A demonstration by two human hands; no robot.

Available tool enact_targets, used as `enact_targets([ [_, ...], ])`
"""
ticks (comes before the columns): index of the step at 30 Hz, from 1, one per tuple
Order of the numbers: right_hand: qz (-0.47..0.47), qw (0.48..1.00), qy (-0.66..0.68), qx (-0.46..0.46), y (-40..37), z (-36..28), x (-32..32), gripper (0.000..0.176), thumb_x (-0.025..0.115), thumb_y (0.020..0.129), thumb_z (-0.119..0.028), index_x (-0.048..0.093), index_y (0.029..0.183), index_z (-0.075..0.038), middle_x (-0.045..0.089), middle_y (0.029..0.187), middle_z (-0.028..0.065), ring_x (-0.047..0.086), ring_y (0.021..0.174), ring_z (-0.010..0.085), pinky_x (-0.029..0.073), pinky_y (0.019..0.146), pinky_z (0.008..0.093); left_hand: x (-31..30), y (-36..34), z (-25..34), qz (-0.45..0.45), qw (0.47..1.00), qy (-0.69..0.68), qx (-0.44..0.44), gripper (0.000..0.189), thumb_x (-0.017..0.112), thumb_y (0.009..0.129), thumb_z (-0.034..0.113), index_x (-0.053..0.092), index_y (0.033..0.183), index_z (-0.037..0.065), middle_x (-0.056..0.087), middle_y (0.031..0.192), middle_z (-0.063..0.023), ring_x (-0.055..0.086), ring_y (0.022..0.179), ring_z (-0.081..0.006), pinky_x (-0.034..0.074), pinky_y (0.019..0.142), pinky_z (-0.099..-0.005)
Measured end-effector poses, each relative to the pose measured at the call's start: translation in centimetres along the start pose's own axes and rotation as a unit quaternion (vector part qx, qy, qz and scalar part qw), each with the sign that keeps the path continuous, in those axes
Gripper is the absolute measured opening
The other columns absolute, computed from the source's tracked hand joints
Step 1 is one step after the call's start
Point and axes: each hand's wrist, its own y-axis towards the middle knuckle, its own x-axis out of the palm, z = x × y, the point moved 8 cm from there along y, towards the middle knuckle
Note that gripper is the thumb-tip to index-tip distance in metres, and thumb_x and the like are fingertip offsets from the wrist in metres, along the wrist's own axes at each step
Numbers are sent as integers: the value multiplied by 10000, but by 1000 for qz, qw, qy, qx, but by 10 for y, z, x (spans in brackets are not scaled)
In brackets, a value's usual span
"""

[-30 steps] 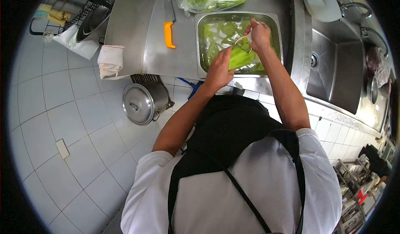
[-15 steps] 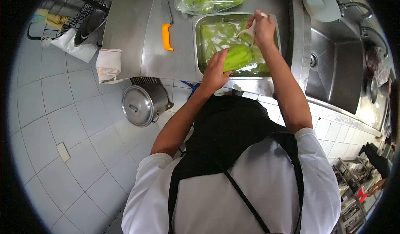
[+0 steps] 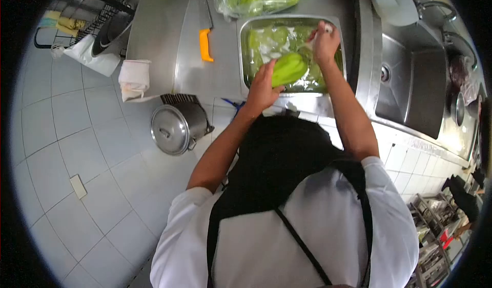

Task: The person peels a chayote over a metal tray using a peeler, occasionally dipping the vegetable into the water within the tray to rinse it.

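My left hand (image 3: 262,90) grips a pale green chayote (image 3: 290,69) from its left end, over the near part of a steel pan (image 3: 242,57). The pan holds water with green pieces (image 3: 277,35) in it. My right hand (image 3: 325,46) is closed around a small white-handled tool (image 3: 328,28) above the pan's right side, just up and right of the chayote. Its working end is mostly hidden by the fingers, and I cannot tell its kind.
A clear plastic bag (image 3: 266,3) with several chayotes lies behind the pan. Left of it is a knife (image 3: 205,45) with an orange handle. A sink (image 3: 412,77) is on the right. A folded cloth (image 3: 134,77) hangs at the counter's left edge, near a lidded pot (image 3: 170,130) below.
My right hand has moved slightly down and toward me with the tool, whose thin end showed more before. The chayote in my left hand has shifted a little left and turned slightly.
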Motion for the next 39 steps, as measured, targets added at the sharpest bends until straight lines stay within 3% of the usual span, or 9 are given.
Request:
enact_targets([
  [5, -40, 995, 94, 11, 2, -22, 23, 223, 604, 947, -121, 459, 1043, 18, 568, 695, 117, 558, 519, 202, 485, 448, 359, -4, 5, 6, 22, 998, 56, 12, 873, 832, 650, 98, 383, 1394, 13, 517, 1265, -221, 504, 1196, -408, 411, 1025, -455],
  [11, -43, 985, 130, 108, -28, -12, 37, 216, 594, 954, -133, 456, 1042, 7, 558, 696, 112, 540, 524, 199, 477, 451, 357, 2, 17, 19, 39, 995, 91, 25, 875, 848, 607, 123, 420, 1361, 14, 556, 1204, -216, 525, 1131, -401, 426, 982, -461],
  [17, 4, 993, 102, 57, -24, -2, 22, 232, 604, 947, -123, 457, 1051, 23, 565, 676, 120, 536, 489, 201, 465, 427, 353, 8, 16, 10, 45, 995, 83, 28, 859, 836, 609, 107, 424, 1355, 5, 575, 1178, -218, 521, 1134, -403, 418, 991, -456],
  [20, 23, 999, -25, -23, 11, 10, -3, 257, 615, 943, -124, 462, 1065, 42, 570, 676, 127, 541, 479, 199, 460, 413, 358, 7, 13, 17, 43, 992, 100, 59, 869, 829, 614, 98, 407, 1368, 0, 561, 1207, -226, 508, 1156, -409, 407, 1007, -458],
  [23, 12, 1000, -18, -1, 5, 0, -1, 254, 603, 946, -130, 479, 1085, 42, 562, 686, 103, 546, 519, 193, 475, 446, 359, 11, 15, 8, 47, 993, 98, 40, 884, 823, 618, 81, 389, 1385, 9, 542, 1245, -230, 491, 1179, -415, 397, 1022, -463],
  [24, -18, 999, -17, -36, 3, -7, 6, 238, 602, 948, -136, 478, 1065, 30, 562, 691, 103, 549, 513, 192, 478, 449, 358, 10, 15, 10, 49, 993, 88, 60, 902, 827, 607, 55, 384, 1393, 26, 532, 1263, -228, 485, 1189, -413, 392, 1031, -470],
  [28, -52, 998, 37, -9, 0, -26, 25, 224, 612, 950, -153, 478, 1035, 5, 558, 713, 101, 551, 533, 187, 480, 461, 350, 7, 16, 9, 34, 996, 63, 50, 901, 806, 583, -5, 399, 1385, 39, 539, 1242, -219, 494, 1172, -413, 380, 1025, -489],
  [34, -37, 989, 81, 122, -20, -5, 31, 227, 608, 955, -154, 475, 1052, 2, 560, 731, 101, 550, 554, 192, 485, 478, 346, 7, 21, 13, 47, 982, 158, 89, 873, 782, 587, -26, 396, 1369, 11, 514, 1251, -225, 466, 1204, -402, 326, 1046, -507],
  [39, -18, 985, 97, 142, -30, 1, 26, 220, 595, 961, -157, 474, 1061, -2, 563, 732, 105, 548, 554, 192, 482, 474, 349, -4, 12, 26, 73, 988, 138, -3, 1017, 848, 580, 116, 292, 1421, -19, 359, 1367, -295, 311, 1300, -488, 241, 1093, -564],
])
